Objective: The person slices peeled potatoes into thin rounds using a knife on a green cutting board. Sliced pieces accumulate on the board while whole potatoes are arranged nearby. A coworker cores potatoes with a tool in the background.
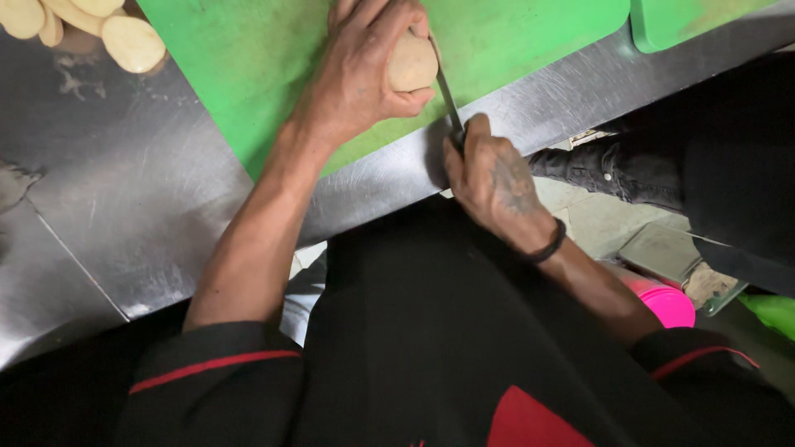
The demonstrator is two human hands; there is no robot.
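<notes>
A person's left hand (pixel 364 70) clasps a peeled potato (pixel 411 62) on a green cutting board (pixel 273 74), while the right hand (pixel 494 186), just off the board's near edge, grips a knife (pixel 445 95) whose blade rests against the potato. More peeled potatoes (pixel 91 25) lie on the steel counter (pixel 132 190) beyond the board's left edge.
</notes>
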